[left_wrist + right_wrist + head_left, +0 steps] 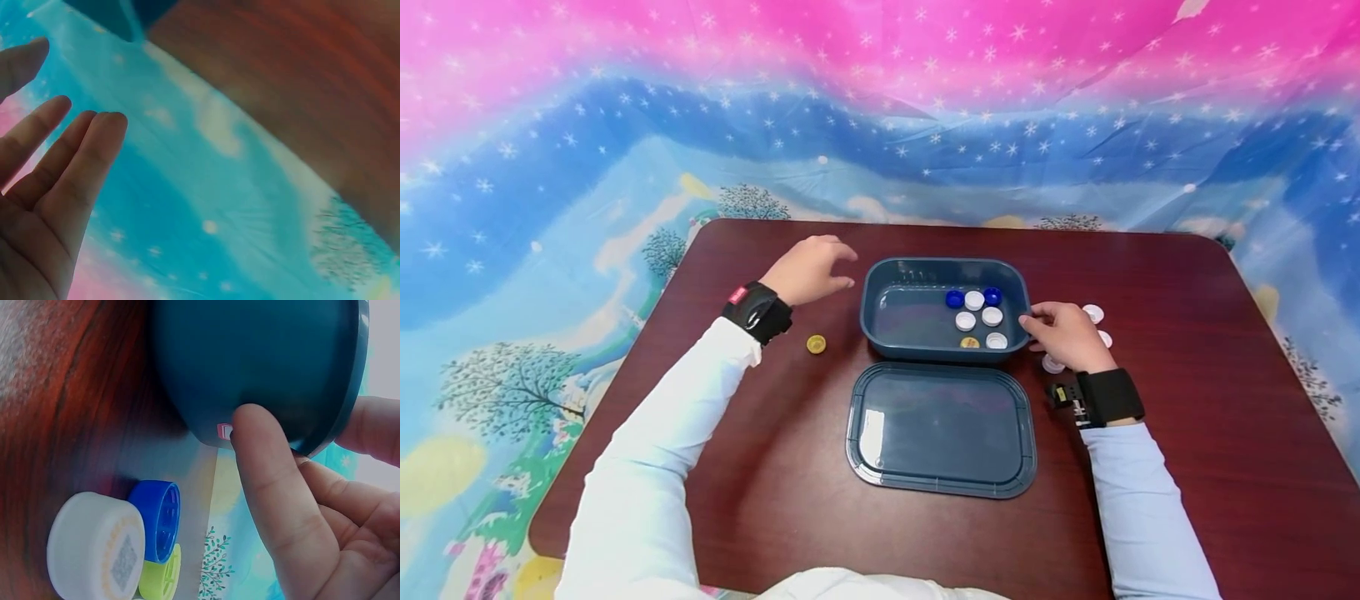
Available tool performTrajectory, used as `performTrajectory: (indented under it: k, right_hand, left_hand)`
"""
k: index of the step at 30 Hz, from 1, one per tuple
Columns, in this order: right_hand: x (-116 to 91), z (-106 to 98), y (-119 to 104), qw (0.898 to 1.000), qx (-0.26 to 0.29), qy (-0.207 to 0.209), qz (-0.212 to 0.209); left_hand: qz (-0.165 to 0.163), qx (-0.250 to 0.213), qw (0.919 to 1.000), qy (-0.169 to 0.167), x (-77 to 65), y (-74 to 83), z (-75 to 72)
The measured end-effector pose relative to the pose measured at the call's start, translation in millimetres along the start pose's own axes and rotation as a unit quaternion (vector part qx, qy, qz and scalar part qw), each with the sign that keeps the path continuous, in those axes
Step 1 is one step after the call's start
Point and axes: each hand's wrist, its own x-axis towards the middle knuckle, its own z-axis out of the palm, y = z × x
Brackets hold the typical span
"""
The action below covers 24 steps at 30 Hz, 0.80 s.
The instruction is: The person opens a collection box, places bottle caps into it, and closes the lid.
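- Right grip [1066, 335]: pinches container [895, 352] by right wall; container sits beyond lid [942, 429] on surface [775, 500].
- Left grip [808, 270]: empty, fingers loose, left of container.
- Risk: one-sided lift could tilt container, sliding caps [966, 321] inside.

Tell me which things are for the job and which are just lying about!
Probably for the job:
dark box, gripped by the right hand
caps inside it
yellow cap on the table
loose caps near that hand

Probably just there:
flat lid, with no hand on it
patterned cloth behind
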Motion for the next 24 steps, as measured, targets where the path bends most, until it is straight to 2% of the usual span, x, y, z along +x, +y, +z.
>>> performTrajectory:
  k: [7,13,24]
  right_hand:
    - [1,0,0,1.000,-0.001,-0.002,0.003]
    - [1,-1,0,1.000,0.000,-0.002,0.004]
    - [1,0,0,1.000,0.001,-0.002,0.006]
  left_hand:
    - [-0.042,-0.027,0.9987,-0.014,-30.6,-22.3,12.4]
    - [-0.071,-0.039,0.9956,-0.046,-45.8,-29.1,29.7]
    - [-0.056,-0.038,0.9944,-0.081,-55.3,-31.2,61.7]
